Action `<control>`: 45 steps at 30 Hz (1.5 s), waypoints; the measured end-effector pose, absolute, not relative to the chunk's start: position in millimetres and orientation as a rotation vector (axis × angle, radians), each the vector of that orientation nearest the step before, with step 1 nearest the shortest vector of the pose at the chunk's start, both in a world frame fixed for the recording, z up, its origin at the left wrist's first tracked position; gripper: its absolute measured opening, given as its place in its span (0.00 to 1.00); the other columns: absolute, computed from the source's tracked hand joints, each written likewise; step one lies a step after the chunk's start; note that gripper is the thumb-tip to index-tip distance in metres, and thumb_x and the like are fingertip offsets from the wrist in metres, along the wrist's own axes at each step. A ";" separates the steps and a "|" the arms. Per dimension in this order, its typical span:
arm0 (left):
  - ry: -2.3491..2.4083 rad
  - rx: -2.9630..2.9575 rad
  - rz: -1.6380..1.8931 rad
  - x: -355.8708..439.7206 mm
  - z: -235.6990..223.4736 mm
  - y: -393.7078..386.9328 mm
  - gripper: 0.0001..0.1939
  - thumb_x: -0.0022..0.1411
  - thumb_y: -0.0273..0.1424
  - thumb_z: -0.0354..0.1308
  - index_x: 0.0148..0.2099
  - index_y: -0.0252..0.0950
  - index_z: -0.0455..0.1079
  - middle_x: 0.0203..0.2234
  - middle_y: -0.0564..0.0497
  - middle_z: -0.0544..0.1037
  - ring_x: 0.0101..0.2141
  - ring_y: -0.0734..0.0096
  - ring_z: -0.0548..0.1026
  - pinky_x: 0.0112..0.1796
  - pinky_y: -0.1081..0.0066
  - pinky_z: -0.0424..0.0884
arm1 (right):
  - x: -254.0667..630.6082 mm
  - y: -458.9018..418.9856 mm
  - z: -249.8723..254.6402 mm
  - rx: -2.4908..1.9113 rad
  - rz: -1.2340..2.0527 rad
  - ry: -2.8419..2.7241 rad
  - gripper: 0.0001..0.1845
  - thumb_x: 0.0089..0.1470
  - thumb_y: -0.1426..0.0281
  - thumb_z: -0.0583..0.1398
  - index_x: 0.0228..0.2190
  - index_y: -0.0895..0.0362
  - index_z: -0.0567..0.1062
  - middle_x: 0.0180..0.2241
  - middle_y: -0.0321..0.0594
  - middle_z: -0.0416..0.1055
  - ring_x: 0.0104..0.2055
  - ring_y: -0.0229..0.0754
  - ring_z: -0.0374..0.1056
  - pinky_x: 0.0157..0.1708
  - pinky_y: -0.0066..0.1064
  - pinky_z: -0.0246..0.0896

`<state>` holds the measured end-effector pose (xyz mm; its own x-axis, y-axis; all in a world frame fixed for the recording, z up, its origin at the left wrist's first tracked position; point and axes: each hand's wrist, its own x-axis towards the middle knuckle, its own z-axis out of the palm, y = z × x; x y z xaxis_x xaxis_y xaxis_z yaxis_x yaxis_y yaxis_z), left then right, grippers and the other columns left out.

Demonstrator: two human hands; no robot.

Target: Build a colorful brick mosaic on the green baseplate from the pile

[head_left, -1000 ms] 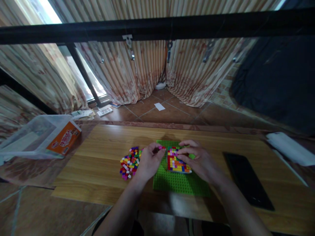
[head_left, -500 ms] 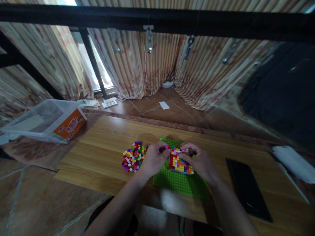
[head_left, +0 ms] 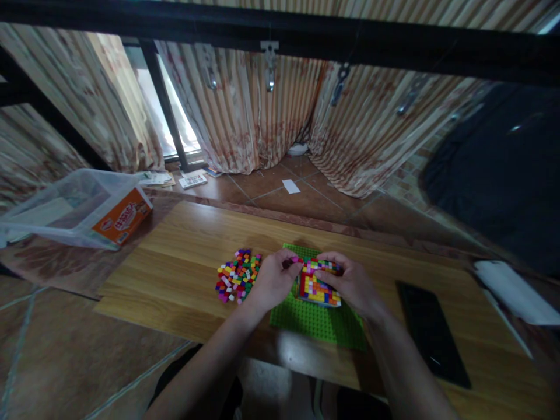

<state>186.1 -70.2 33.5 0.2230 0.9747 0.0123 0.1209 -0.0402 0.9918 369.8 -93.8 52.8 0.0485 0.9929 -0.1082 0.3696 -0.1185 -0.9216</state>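
Note:
A green studded baseplate [head_left: 319, 321] lies on the wooden table [head_left: 184, 262] in front of me. A block of small multicoloured bricks [head_left: 318, 287] stands on it. My left hand [head_left: 272, 281] pinches a small pink brick [head_left: 296, 260] at the block's upper left corner. My right hand [head_left: 350, 284] rests curled over the block's right side, its fingers pressed along the top edge. A loose pile of small coloured bricks [head_left: 238, 275] lies on the table just left of my left hand.
A black phone [head_left: 431, 332] lies flat right of the baseplate. White paper [head_left: 516, 283] sits at the far right. A clear plastic box with an orange label [head_left: 83, 214] stands at the left edge. A black bar [head_left: 280, 35] and curtains lie beyond.
My head has shifted, so the view has turned slightly left and down. Both hands stay at the brick block, my left hand's pink brick closer to its top corner.

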 end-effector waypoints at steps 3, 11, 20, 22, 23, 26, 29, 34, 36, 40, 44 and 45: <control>1.098 1.389 1.004 185.1 33.4 -69.4 0.03 0.55 0.29 0.59 0.31 0.34 0.71 0.23 0.54 0.72 0.27 0.74 0.68 0.29 0.74 0.62 | 369.4 -94.4 50.2 -1.577 1.111 -1.386 0.20 0.42 0.60 0.68 0.38 0.55 0.77 0.31 0.37 0.76 0.32 0.42 0.71 0.34 0.34 0.68; 0.942 1.095 1.045 184.7 47.6 -71.2 0.07 0.53 0.32 0.65 0.33 0.32 0.76 0.26 0.52 0.76 0.29 0.75 0.70 0.33 0.75 0.65 | 369.5 -95.4 53.1 -1.518 0.995 -1.403 0.20 0.46 0.58 0.67 0.41 0.53 0.79 0.41 0.41 0.78 0.41 0.45 0.73 0.42 0.38 0.67; 0.825 0.954 1.099 194.4 57.4 -74.4 0.13 0.48 0.37 0.70 0.32 0.33 0.76 0.25 0.53 0.77 0.26 0.76 0.71 0.32 0.75 0.69 | 350.7 -97.5 59.0 -1.353 0.656 -1.584 0.10 0.56 0.62 0.61 0.35 0.52 0.80 0.41 0.41 0.75 0.46 0.44 0.71 0.50 0.39 0.63; 0.810 0.972 1.107 195.9 56.8 -74.7 0.13 0.48 0.37 0.69 0.33 0.33 0.76 0.24 0.53 0.77 0.26 0.76 0.72 0.32 0.75 0.69 | 348.8 -97.3 57.5 -1.349 0.624 -1.584 0.09 0.57 0.63 0.61 0.34 0.52 0.80 0.40 0.41 0.75 0.45 0.44 0.71 0.48 0.39 0.63; 0.811 0.984 1.110 196.3 56.1 -74.9 0.13 0.49 0.37 0.69 0.33 0.33 0.76 0.24 0.53 0.77 0.26 0.76 0.72 0.32 0.75 0.70 | 348.2 -97.3 56.9 -1.347 0.612 -1.581 0.08 0.57 0.63 0.61 0.33 0.52 0.80 0.39 0.41 0.76 0.44 0.43 0.71 0.48 0.38 0.64; 0.834 1.022 1.122 196.8 53.8 -75.9 0.12 0.50 0.36 0.68 0.33 0.33 0.76 0.24 0.53 0.77 0.26 0.76 0.72 0.32 0.75 0.70 | 347.1 -97.9 56.6 -1.333 0.580 -1.581 0.08 0.58 0.65 0.61 0.32 0.52 0.80 0.37 0.40 0.76 0.42 0.43 0.71 0.45 0.37 0.64; 0.869 1.070 1.126 197.5 52.2 -77.1 0.10 0.52 0.35 0.66 0.33 0.32 0.75 0.24 0.53 0.77 0.26 0.76 0.72 0.31 0.75 0.69 | 345.6 -99.5 58.0 -1.344 0.530 -1.595 0.08 0.58 0.66 0.60 0.31 0.52 0.80 0.37 0.40 0.75 0.42 0.43 0.70 0.45 0.37 0.64; 0.939 1.061 1.146 200.4 52.2 -78.5 0.08 0.53 0.33 0.64 0.32 0.33 0.75 0.23 0.54 0.75 0.25 0.77 0.70 0.30 0.75 0.68 | 340.9 -103.1 61.2 -1.409 0.420 -1.622 0.08 0.58 0.65 0.60 0.31 0.50 0.80 0.36 0.40 0.76 0.43 0.45 0.69 0.45 0.39 0.63; 0.946 1.055 1.155 201.2 52.7 -78.6 0.08 0.52 0.33 0.64 0.31 0.33 0.74 0.21 0.55 0.75 0.24 0.77 0.69 0.29 0.75 0.67 | 339.5 -104.0 62.1 -1.423 0.367 -1.645 0.08 0.58 0.65 0.60 0.31 0.50 0.80 0.36 0.40 0.76 0.43 0.46 0.69 0.46 0.40 0.62; 0.963 1.046 1.148 201.0 52.7 -77.5 0.08 0.51 0.33 0.64 0.31 0.33 0.74 0.22 0.55 0.74 0.24 0.77 0.69 0.29 0.75 0.66 | 345.0 -102.9 63.4 -1.416 0.355 -1.642 0.09 0.58 0.64 0.60 0.31 0.49 0.81 0.36 0.39 0.76 0.43 0.46 0.69 0.47 0.41 0.62; 1.003 0.996 1.154 197.7 48.5 -73.7 0.07 0.50 0.32 0.64 0.31 0.33 0.72 0.22 0.56 0.73 0.24 0.78 0.68 0.29 0.76 0.66 | 364.8 -101.0 66.8 -1.395 0.433 -1.605 0.09 0.58 0.62 0.60 0.32 0.49 0.81 0.38 0.39 0.76 0.44 0.45 0.70 0.48 0.39 0.64; 1.006 0.992 1.144 196.6 47.1 -72.6 0.08 0.50 0.32 0.64 0.31 0.33 0.72 0.22 0.56 0.73 0.25 0.78 0.68 0.30 0.76 0.66 | 370.4 -101.2 68.0 -1.400 0.451 -1.623 0.09 0.58 0.62 0.60 0.32 0.49 0.82 0.38 0.39 0.76 0.44 0.45 0.71 0.48 0.39 0.64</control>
<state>196.6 -72.6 47.1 0.1258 0.9861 -0.1088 -0.2345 0.1361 0.9625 370.4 -101.2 68.0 0.0647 0.9163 0.3952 0.5811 0.2873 -0.7614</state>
